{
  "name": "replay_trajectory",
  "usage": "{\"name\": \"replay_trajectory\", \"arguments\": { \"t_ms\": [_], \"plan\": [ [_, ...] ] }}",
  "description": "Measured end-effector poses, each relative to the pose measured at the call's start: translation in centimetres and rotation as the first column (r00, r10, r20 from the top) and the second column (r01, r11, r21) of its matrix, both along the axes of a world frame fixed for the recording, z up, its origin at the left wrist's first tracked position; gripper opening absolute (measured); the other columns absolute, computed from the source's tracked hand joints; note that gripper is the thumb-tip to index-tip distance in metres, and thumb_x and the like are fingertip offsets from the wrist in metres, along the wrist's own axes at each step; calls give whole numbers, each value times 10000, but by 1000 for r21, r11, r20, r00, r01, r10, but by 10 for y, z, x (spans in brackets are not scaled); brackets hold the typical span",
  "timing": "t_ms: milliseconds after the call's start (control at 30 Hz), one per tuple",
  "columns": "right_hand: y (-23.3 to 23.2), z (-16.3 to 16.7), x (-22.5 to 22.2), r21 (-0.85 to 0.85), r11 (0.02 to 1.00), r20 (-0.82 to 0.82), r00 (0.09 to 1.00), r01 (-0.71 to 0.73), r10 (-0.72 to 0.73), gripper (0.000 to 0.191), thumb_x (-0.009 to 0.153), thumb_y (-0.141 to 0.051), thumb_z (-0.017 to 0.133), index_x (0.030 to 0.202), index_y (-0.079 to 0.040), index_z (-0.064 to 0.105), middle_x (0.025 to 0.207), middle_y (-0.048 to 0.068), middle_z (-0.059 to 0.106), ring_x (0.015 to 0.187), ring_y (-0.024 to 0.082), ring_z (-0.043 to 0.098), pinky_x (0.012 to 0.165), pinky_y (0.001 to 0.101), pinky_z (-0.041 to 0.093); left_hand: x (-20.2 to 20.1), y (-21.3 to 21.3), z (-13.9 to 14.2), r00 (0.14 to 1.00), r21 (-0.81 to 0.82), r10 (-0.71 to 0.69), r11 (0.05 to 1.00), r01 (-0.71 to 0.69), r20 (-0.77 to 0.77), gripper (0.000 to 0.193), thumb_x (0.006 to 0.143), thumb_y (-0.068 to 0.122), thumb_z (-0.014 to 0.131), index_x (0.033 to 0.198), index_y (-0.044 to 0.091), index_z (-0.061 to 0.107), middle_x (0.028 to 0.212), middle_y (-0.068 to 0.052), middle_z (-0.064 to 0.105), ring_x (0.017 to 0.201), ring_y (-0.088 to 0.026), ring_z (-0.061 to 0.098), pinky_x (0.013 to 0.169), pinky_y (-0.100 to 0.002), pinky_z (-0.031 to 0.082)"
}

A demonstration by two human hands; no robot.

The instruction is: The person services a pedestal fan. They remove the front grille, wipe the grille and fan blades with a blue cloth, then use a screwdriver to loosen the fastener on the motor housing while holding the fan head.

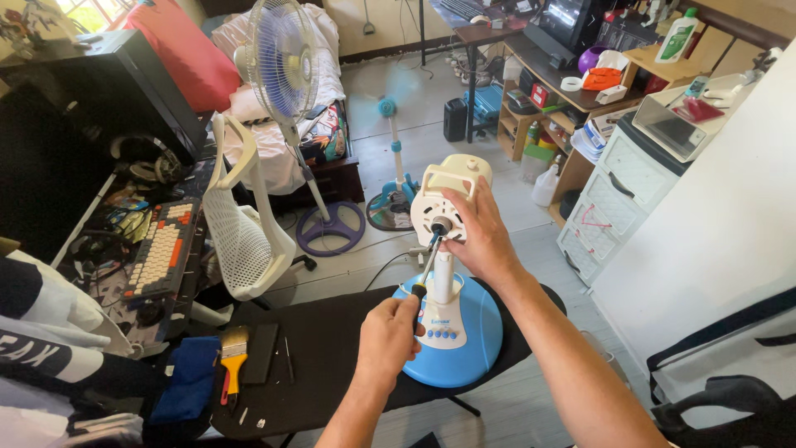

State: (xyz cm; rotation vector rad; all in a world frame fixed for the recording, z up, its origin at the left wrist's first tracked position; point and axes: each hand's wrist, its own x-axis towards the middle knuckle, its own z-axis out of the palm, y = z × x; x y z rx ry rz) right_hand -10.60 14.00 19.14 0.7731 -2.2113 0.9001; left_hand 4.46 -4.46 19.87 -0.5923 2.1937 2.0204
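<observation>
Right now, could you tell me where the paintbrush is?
The paintbrush lies at the lower left on the black table, between a blue cloth and a black block.

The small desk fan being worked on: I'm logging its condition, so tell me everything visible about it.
The desk fan looks plastic: a round blue base with a white button panel, a white neck and a cream motor housing with a top handle. No blades or grille are fitted. It stands upright on a black table. The right hand grips the housing; the left hand holds a screwdriver to its front.
</observation>
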Motion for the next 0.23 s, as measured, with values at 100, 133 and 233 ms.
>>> {"name": "replay_trajectory", "arguments": {
  "t_ms": [100, 133, 233],
  "plan": [
    [1, -5, -2, 17, 1000, -4, 1000, 2, -2, 1060, 560, -62, 1012, 1505, -146, 540, 1635, 317, 405, 1563, 551, 353, 1269, 543, 379, -4, -1, -7, 999, 162, 39, 986, -41, 16, 407, 976, 358, 724, 1039, -40, 677, 699, -71, 628, 485, -137, 545, 442, -327, 398],
    [2, -7, -4, 6, 1000, -6, 1000, -11, 11, 1064, 567, -64, 1012, 1514, -147, 533, 1647, 333, 366, 1558, 552, 354, 1259, 535, 389, -6, -2, -10, 998, 188, 58, 980, -61, 19, 426, 959, 356, 771, 1062, -39, 650, 683, -62, 590, 477, -145, 524, 425, -331, 369],
    [7, -19, -7, -28, 998, -40, 998, -55, 54, 1089, 615, -81, 1015, 1560, -153, 480, 1695, 337, 269, 1570, 561, 343, 1259, 514, 407, -6, -6, -21, 1000, 76, -4, 997, 6, -22, 509, 838, 218, 881, 1129, -59, 570, 688, -88, 628, 519, -168, 605, 420, -330, 452]
  ]
}}
